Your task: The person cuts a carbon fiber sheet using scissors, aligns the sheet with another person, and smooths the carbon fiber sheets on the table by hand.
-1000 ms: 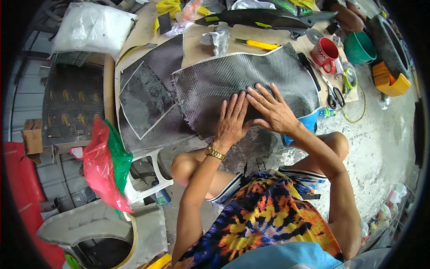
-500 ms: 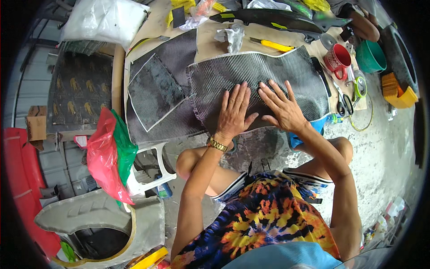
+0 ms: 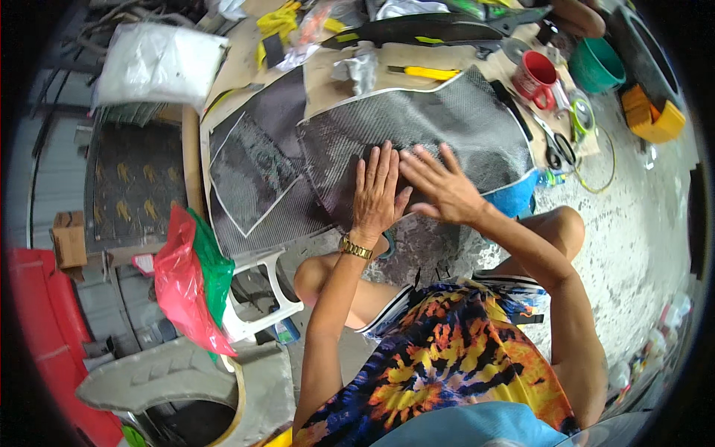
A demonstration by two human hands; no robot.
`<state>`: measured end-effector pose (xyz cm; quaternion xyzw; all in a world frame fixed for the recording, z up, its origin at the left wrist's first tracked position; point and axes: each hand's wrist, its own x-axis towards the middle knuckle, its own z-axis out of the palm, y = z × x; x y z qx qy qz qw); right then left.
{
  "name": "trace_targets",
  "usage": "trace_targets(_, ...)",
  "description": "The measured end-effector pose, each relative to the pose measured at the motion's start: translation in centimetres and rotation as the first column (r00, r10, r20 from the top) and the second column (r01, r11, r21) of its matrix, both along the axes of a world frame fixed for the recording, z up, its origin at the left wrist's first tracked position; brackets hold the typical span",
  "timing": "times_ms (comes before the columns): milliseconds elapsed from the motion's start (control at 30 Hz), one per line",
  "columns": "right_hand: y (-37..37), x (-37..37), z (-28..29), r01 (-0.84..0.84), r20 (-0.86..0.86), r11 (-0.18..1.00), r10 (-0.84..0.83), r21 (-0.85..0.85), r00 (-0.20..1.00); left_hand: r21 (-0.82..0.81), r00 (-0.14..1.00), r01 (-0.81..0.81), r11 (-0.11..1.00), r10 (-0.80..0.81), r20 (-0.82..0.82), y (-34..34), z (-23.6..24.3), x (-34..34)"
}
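Note:
A dark woven carbon-fibre cloth (image 3: 417, 115) with pale taped edges is spread over the bench in front of me. My left hand (image 3: 378, 190) lies flat on its near part, fingers stretched out and pointing away, a gold watch on the wrist. Close beside it, my right hand (image 3: 447, 185) rests on the same cloth with fingers spread, angled toward the left; its outline is slightly blurred. Neither hand grips anything. To the left, a smaller white-edged cloth piece (image 3: 257, 175) lies on another dark woven sheet (image 3: 279, 104).
Beyond the cloth are a yellow utility knife (image 3: 424, 72) and a long black panel (image 3: 417, 31). On the right stand a red mug (image 3: 535, 78), scissors (image 3: 557, 145), a green tape roll (image 3: 582, 115) and a green container (image 3: 598, 67). Red plastic bag (image 3: 182, 279) hangs by a white stool (image 3: 261, 302).
My right hand has slid left over the cloth, closer to my left hand. The whole view has shifted a little. Both hands stay flat and outstretched.

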<state>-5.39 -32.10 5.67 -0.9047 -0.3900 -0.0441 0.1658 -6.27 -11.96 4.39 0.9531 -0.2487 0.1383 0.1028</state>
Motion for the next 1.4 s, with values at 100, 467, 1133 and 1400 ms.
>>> trace_targets(100, 1.1, -0.7, -0.4, 0.071, -0.035, 0.993, -0.068, 0.099, 0.997, -0.032, 0.999, -0.045, 0.998, 0.046, 0.004, -0.4, -1.0, 0.1)
trace_targets(467, -2.4, -3.1, -1.9, 0.383, -0.028, 0.908, -0.384, 0.171, 0.923, 0.059, 1.000, -0.003, 0.998, 0.002, 0.016, -1.9, -1.1, 0.3)
trace_targets(1133, -10.8, -5.4, -10.2, 0.845, -0.906, -0.501, 0.246, 0.186, 0.345, 0.366, 0.965, 0.262, 0.893, -0.248, -0.086, -7.1, -1.3, 0.7)
trace_targets(1400, -12.5, -3.8, -9.1, 0.769, -0.862, -0.530, 0.128, 0.359, 0.491, 0.424, 0.948, 0.309, 0.851, -0.313, -0.063, -7.2, -2.4, 0.0)
